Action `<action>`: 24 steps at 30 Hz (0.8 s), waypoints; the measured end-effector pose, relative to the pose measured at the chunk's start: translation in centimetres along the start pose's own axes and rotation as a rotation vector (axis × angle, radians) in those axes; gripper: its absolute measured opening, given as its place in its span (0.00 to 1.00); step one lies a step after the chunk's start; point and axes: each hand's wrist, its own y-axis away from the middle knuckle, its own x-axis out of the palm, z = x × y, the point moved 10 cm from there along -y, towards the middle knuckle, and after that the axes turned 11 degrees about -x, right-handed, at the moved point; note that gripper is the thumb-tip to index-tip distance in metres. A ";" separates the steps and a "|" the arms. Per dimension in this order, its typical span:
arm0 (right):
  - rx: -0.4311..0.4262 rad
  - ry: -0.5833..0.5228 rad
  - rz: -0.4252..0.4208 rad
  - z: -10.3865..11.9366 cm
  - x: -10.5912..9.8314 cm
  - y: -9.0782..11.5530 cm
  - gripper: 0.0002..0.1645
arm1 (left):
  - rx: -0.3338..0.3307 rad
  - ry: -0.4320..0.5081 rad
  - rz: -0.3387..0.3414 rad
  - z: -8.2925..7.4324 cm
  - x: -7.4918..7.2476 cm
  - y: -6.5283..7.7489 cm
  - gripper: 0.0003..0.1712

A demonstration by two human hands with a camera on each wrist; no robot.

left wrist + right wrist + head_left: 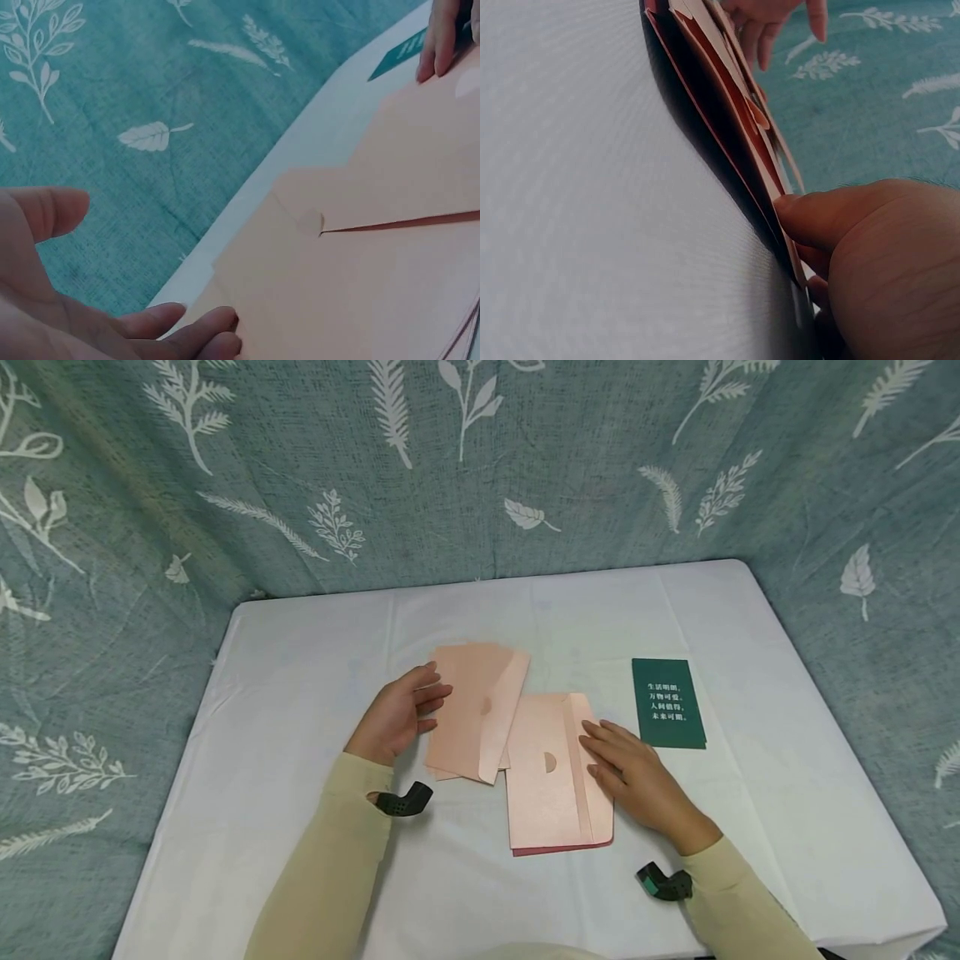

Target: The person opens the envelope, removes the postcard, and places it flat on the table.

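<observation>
Pink envelopes lie in a fanned stack at the middle of the table. My left hand is beside their left edge, its fingers loosely extended and fingertips right at that edge. In the left wrist view the left thumb stands away from the paper. Nearer me and to the right lies another pink envelope with a round flap tab, over a red item showing along its bottom edge. My right hand rests on this envelope's right side with fingers extended. The right wrist view shows its thumb against the layered edge.
A dark green card with white writing lies right of the envelopes, close behind the right hand. White cloth covers the table. A green leaf-patterned curtain hangs along the back and both sides.
</observation>
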 end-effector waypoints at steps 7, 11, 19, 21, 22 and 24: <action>-0.006 0.003 0.003 0.1 0.0 0.0 0.30 | -0.035 -0.113 0.000 0.8 0.8 0.7 0.38; -0.011 0.003 0.001 0.1 0.0 0.0 0.30 | -0.034 -0.146 0.002 1.0 1.4 1.1 0.35; -0.015 0.003 0.005 0.2 0.0 0.1 0.30 | -0.049 -0.146 0.015 1.5 2.0 1.4 0.32; -0.017 0.005 0.004 0.2 -0.1 0.1 0.30 | -0.062 -0.150 0.010 1.7 2.1 1.5 0.32; -0.017 0.005 0.003 0.2 -0.1 0.0 0.30 | -0.071 -0.153 0.006 1.8 2.1 1.5 0.33; -0.018 0.004 0.003 0.2 -0.1 0.0 0.30 | -0.079 -0.150 0.006 2.0 2.2 1.5 0.34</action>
